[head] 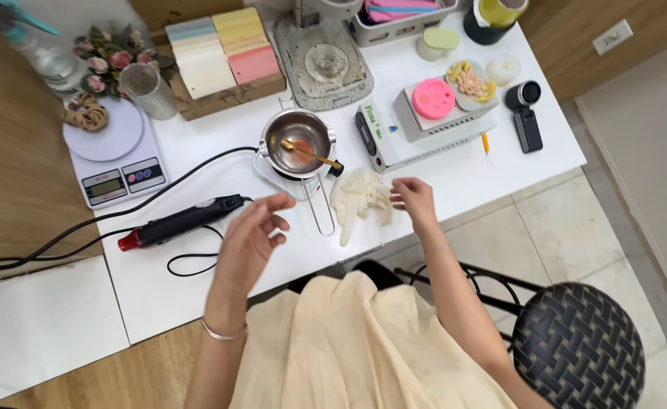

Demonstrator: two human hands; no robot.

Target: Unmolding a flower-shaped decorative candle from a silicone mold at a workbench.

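The glove [360, 198] is lying crumpled on the white table [455, 182], just right of the small metal pot [300, 142], with one long finger of it trailing toward the table's near edge. It looks thin, limp and very light, the sort of thing that will flop and cling rather than hold a shape, so I would judge the open cuff end to be the place to pinch it, not the loose fingers. The right hand [415, 201] is hovering just beside the glove's right edge, fingers gently curled and spread, thumb and forefinger apart; whether a fingertip is touching the glove I cannot tell, and it is holding nothing. The left hand [249, 241] is hanging in the air nearer the table's near edge, between the glove and the black heat gun [180, 221], palm turned inward, fingers [277, 203] loosely open and empty. A gold spoon [311, 154] is resting in the pot over a pinkish smear. Further back a scale [114, 155], a box of pastel blocks [224, 53] and a pink mould [433, 98] are sitting well apart from both hands.
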